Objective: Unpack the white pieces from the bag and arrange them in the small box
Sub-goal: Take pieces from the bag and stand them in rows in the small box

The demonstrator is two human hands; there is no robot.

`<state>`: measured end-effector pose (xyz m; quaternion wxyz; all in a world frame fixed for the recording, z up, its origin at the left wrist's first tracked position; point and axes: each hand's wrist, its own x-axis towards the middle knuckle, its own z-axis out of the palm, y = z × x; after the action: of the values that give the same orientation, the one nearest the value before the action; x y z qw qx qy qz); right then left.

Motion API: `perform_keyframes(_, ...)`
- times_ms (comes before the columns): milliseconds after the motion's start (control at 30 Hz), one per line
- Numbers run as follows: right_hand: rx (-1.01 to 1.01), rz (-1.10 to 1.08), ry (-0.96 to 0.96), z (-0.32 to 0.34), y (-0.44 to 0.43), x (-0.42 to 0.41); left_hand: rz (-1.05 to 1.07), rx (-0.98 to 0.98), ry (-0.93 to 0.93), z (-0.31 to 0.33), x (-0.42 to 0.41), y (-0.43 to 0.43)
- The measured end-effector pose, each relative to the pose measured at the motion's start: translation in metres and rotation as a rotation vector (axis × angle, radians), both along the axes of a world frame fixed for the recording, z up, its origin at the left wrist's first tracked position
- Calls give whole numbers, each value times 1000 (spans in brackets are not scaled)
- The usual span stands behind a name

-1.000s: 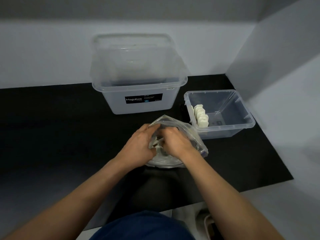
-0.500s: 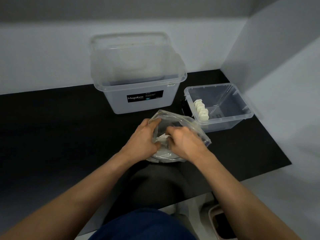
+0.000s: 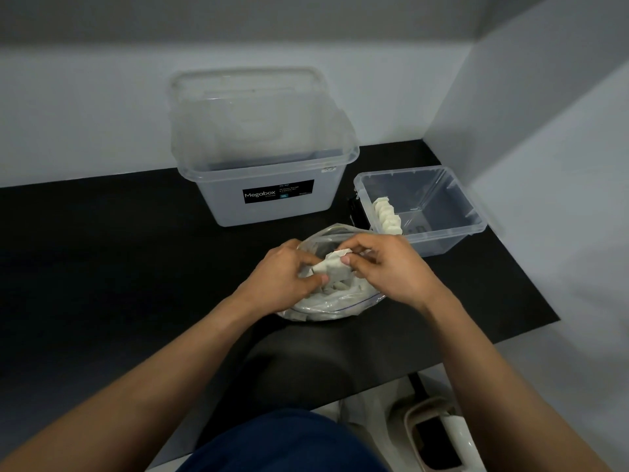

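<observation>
While the left hand point(image 3: 286, 277) and the right hand point(image 3: 391, 267) are pinching one white piece point(image 3: 335, 267) between their curled fingers, they are holding it just over the open mouth of the clear bag point(image 3: 360, 303), which is lying on the black desk point(image 3: 102, 250) with a heap of pieces point(image 3: 316, 303) inside. The small box point(image 3: 452, 212) is sitting to the right of the bag, carrying a row of white pieces point(image 3: 386, 216) along its left wall. Behind the bag a large clear tub point(image 3: 272, 212) is showing a black label point(image 3: 277, 194) reading "Megabox"; the smaller print beside it is too blurred to read
</observation>
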<state>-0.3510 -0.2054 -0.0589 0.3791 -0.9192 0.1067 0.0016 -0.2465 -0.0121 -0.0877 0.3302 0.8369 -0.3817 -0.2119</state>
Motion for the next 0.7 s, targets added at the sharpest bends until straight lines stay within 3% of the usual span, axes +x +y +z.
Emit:
perform_keyframes(200,-14,-200,-275,14,-5,-10,169,-43,53,-5,0,-1)
perform_keyframes(467,-159,-113,-271,27,-32,-12,294,-90,126,-2,-4,-14)
perform_keyframes(700,72,-222,-333,52,-87,-17,348,-144,216,-10,-15,-19)
